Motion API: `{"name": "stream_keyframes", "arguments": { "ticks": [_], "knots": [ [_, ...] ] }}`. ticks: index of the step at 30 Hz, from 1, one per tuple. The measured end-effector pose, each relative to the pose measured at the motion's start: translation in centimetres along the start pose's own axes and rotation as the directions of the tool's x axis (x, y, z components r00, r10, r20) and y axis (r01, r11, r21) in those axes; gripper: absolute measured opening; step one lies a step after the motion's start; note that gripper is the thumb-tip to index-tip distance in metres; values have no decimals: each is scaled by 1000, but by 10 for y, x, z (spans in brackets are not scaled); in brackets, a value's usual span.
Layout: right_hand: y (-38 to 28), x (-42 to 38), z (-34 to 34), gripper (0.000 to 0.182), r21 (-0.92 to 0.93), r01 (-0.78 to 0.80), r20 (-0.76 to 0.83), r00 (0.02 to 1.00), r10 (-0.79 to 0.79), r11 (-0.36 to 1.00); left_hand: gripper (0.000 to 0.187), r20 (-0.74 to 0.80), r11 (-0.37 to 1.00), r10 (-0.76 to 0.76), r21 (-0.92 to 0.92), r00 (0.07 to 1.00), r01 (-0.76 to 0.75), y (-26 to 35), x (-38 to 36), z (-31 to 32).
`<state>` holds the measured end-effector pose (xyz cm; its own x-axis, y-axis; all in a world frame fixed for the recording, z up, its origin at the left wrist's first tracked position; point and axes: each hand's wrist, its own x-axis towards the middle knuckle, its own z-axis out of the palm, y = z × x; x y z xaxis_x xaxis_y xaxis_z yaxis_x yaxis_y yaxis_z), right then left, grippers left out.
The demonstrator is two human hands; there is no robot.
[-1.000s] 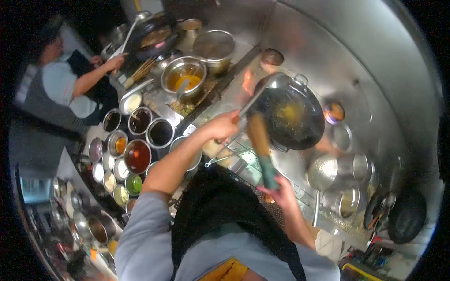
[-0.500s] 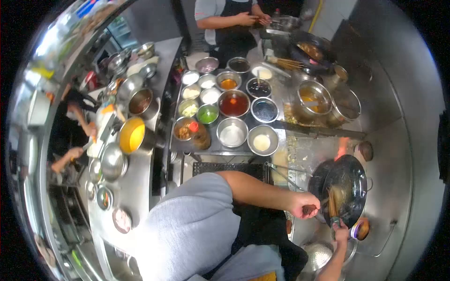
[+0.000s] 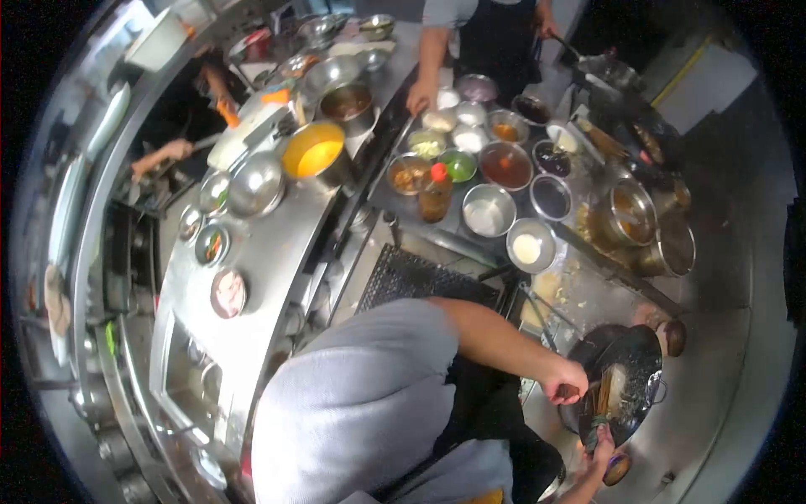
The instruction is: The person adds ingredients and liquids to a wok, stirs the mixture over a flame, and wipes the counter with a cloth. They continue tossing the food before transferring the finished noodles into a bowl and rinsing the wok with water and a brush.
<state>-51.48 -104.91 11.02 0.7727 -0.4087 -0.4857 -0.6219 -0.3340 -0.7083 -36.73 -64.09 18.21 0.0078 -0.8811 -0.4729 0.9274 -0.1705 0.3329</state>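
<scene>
Closed around the wooden handle of a dark wok (image 3: 645,357), my left hand (image 3: 573,380) sits at the wok's left side. The wok is tilted over the stove, with a little foamy liquid in its bowl. My right hand (image 3: 602,447) grips the bound end of a bamboo wok brush (image 3: 602,399). The brush's bristles point into the wok and touch or nearly touch its inner surface. Beneath my right hand, a small round container (image 3: 617,469) is partly hidden.
Bowls of sauces and powders stand on the middle table, with a red-capped bottle (image 3: 435,193). A pot of yellow liquid (image 3: 315,153) and steel bowls (image 3: 257,183) cover the left counter. A co-worker's hand (image 3: 421,97) reaches toward the bowls; another person works far left.
My view has swung, so the tables appear turned. The wok looks more tilted, with both hands still holding on. The co-worker's hands have parted, one reaching to the bowls, one to a handle.
</scene>
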Motion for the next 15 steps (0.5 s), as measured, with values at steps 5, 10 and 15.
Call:
{"name": "stream_keyframes", "arguments": {
  "ticks": [5, 10, 15],
  "knots": [
    [-131, -92, 52, 54, -25, -217, -63, 975, 215, 976, 10, -42, 996, 38, 78, 998, -35, -9, -10, 15],
    [-45, -14, 4, 48, -284, 20, -15, 1000, -26, 959, 13, -59, 995, 74, 66, 995, -70, -14, -2, 10],
    [-40, -2, 4, 45, -278, 35, -51, 997, -51, 960, 12, -69, 991, 121, 64, 990, -117, -17, -4, 12]
  ]
}}
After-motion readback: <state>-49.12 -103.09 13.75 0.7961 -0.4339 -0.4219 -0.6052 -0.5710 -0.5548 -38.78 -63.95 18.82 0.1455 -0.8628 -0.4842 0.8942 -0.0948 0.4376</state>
